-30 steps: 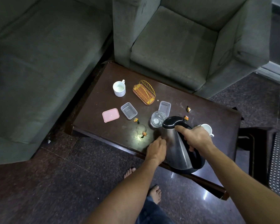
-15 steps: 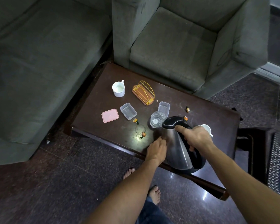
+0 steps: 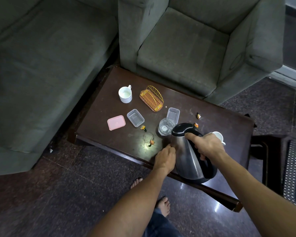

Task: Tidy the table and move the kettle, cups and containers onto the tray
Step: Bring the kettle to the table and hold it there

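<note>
hands: right hand (image 3: 206, 145) is wrapped around the black handle of the kettle (image 3: 189, 156), fingers closed on it; left hand (image 3: 166, 159) is curled, its fingertips pressed against the kettle's steel side, steadying rather than gripping.
arms: both bare forearms reach forward and down from the bottom of the view, the right from the right edge, the left from the centre, meeting at the kettle.
kettle: upright at the near edge of the dark table (image 3: 229, 124); whether its base rests on the wood or is just lifted cannot be told.
step in hand: taking hold of the kettle, likely the first item to be moved.
other items on table: a glass (image 3: 166, 128) just behind the kettle's lid; a white cup (image 3: 218, 136) partly hidden behind the right hand; another white cup (image 3: 125, 94) at the far left; two clear containers (image 3: 135, 117) (image 3: 173, 114); a pink lid (image 3: 116, 122); a yellow wire holder (image 3: 151, 98); small scraps of wrapper (image 3: 198, 115) scattered about.
tray: not clearly in view; a pale object at the far right edge may be it, but this is uncertain.
next move: probably a straight lift clear of the glass and cup, kept level in case water is inside, then a carry towards the tray.
</note>
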Action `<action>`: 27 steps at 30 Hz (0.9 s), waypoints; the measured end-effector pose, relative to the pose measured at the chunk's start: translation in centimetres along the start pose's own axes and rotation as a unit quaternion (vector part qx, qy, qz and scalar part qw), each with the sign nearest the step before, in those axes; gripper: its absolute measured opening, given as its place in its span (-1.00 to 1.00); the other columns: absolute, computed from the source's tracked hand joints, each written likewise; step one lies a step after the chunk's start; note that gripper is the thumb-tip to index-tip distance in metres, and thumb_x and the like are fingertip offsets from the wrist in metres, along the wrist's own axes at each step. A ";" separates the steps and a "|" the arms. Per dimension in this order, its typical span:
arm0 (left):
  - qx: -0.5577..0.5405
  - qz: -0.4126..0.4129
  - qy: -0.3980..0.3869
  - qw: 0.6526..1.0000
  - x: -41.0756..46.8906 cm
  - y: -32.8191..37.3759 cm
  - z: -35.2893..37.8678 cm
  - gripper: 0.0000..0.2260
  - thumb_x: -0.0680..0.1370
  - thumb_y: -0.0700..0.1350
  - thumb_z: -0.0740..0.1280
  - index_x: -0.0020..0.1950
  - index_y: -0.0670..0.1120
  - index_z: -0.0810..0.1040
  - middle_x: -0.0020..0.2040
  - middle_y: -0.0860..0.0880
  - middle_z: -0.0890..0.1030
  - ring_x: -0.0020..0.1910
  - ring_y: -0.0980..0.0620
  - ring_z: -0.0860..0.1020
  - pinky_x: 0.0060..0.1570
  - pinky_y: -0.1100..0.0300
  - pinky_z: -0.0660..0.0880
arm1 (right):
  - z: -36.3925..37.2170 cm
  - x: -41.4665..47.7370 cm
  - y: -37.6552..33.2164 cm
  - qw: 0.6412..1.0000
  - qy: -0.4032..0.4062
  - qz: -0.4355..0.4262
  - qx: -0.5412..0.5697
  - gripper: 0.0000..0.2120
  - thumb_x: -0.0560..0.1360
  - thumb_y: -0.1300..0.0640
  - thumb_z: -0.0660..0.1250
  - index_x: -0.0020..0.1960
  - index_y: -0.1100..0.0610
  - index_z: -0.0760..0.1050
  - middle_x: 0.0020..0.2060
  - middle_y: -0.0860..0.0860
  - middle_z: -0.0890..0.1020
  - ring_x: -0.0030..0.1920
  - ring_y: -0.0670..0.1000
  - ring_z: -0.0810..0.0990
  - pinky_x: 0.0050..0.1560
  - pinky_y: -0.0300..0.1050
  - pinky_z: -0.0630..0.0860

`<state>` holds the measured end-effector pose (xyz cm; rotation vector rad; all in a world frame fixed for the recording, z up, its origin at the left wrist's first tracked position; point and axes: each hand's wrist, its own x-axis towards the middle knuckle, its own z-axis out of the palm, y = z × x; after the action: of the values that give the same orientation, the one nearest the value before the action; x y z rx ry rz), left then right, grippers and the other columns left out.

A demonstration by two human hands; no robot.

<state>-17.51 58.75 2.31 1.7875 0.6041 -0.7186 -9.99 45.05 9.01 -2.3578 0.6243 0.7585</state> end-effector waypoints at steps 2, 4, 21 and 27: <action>-0.005 -0.002 0.001 1.000 0.0 0.0 0.0 -0.65 0.65 -0.08 0.04 0.25 -0.06 0.57 0.24 -0.24 0.63 0.25 -0.30 0.53 0.31 -0.14 0.42 | 0.0 0.0 0.0 1.000 -0.002 0.000 0.001 -0.31 0.16 -0.48 0.40 -0.35 0.21 0.58 -0.60 0.10 0.59 -0.62 0.10 0.58 -0.41 -0.04 0.59; -0.008 -0.004 0.003 1.000 0.0 0.0 0.1 -0.65 0.65 -0.08 0.04 0.25 -0.06 0.57 0.24 -0.25 0.63 0.25 -0.30 0.53 0.31 -0.14 0.43 | -0.1 -0.1 -0.1 1.000 -0.005 0.001 -0.001 -0.32 0.16 -0.48 0.40 -0.36 0.20 0.58 -0.60 0.10 0.59 -0.62 0.10 0.58 -0.40 -0.04 0.59; -0.017 -0.006 0.006 1.000 0.4 -0.1 -0.2 -0.68 0.64 -0.08 0.05 0.20 -0.07 0.57 0.23 -0.26 0.63 0.24 -0.31 0.53 0.28 -0.12 0.43 | 0.0 -0.2 -0.4 1.000 0.006 -0.002 -0.008 -0.33 0.19 -0.48 0.37 -0.40 0.19 0.57 -0.59 0.10 0.61 -0.60 0.09 0.61 -0.39 -0.08 0.52; -0.032 0.002 0.022 0.999 0.5 -0.1 -0.3 -0.66 0.65 -0.08 0.04 0.24 -0.05 0.57 0.24 -0.21 0.63 0.26 -0.27 0.52 0.30 -0.08 0.42 | -0.2 -0.2 0.8 0.999 0.022 0.016 0.031 -0.40 0.16 -0.42 0.44 -0.40 0.16 0.55 -0.58 0.06 0.59 -0.63 0.04 0.54 -0.41 -0.10 0.50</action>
<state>-17.11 59.12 1.97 1.7474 0.6454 -0.6519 -10.57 44.38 8.94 -2.3188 0.6960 0.6926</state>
